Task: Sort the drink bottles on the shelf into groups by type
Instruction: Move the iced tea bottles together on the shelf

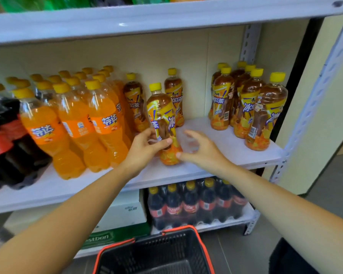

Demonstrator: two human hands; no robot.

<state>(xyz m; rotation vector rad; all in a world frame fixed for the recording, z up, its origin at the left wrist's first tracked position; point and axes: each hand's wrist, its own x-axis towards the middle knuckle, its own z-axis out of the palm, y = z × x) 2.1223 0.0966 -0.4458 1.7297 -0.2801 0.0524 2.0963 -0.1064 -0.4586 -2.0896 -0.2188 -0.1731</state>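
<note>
Left hand [147, 147] grips the lower body of an iced tea bottle [162, 115], which stands slightly tilted mid-shelf [216, 147]. Right hand [198, 149] at its 3 o'clock, fingers spread, holding nothing, thumb by the bottle's base. Orange soda bottles [75, 123] at 9 o'clock; iced tea group [249, 107] farther at 3 o'clock.

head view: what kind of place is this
Most likely a small shop or its stockroom: a white metal shelf holds rows of identical orange soda bottles and iced tea bottles, a shrink-wrapped cola pack sits on the shelf below, and a shopping basket stands in front.
</note>
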